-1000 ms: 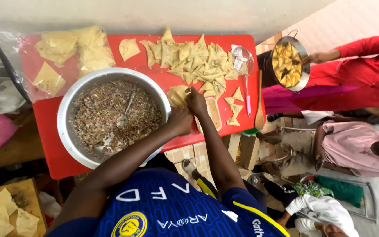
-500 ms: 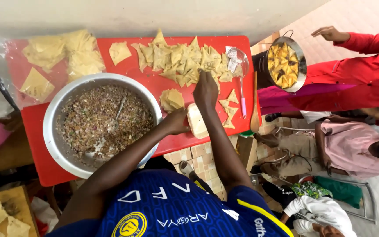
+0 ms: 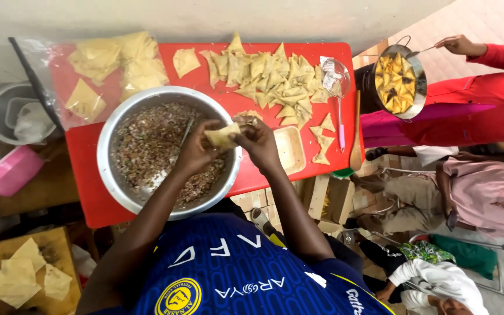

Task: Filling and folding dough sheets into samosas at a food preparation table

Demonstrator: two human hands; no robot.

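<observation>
Grip: both hands, left hand and right hand, now closed on one pastry wrapper, lifted since a moment ago over the filling bowl rim at 3 o'clock; folded pastries at 12 on red worktop; filling stage begun.

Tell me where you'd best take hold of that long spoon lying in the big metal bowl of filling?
Probably by the upper end of the spoon's handle, coming from above on the far side of the bowl. That end slants up out of the filling and looks bare, while its lower end is buried. The left hand and right hand, holding a pastry piece, hover close by.
</observation>
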